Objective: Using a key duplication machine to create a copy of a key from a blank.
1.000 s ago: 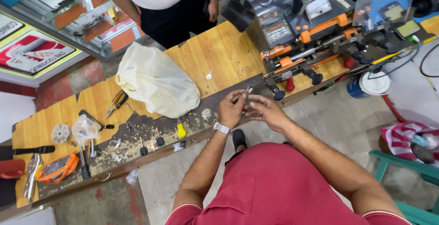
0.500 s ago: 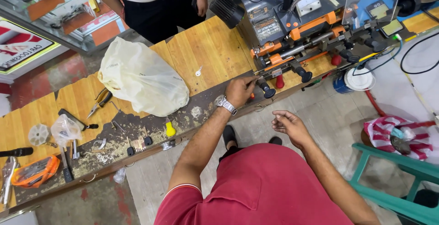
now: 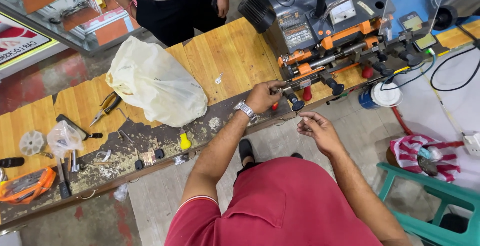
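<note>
Currently, left grip: the left hand (image 3: 263,96) is pinched together at the front clamp of the key-cutting machine (image 3: 320,36); a small metal piece, likely a key blank, seems to sit between the fingertips, too small to confirm.
Right grip: the right hand (image 3: 320,132) hangs below and to the right of the left grip, off the bench, fingers loosely curled and holding nothing visible.
Work piece location: at the left fingertips, touching or just beside the machine's clamp jaw, next to a black knob (image 3: 295,103).
Risk, seating: the piece can sit tilted in the clamp if released before the knob is tightened; cause is a one-handed hold.
Risk, drop: a slip sends the piece over the bench (image 3: 225,56) edge directly under the grip, to the floor.
Risk, snag: the metal wristwatch (image 3: 246,111), just behind the grip, can catch on the knobs and red handles beside it.
Risk, debris: grey metal filings coat the dark bench strip left of the grip and can foul the clamp.
Materials, machine: grey painted casing, orange carriage parts, ribbed black hose, round black knobs.
Materials, bench: glossy yellow wood planks, worn front strip.
Materials, other: a crinkled translucent plastic bag (image 3: 155,83) well left of the grip; a loose silver key (image 3: 218,79) above-left.
</note>
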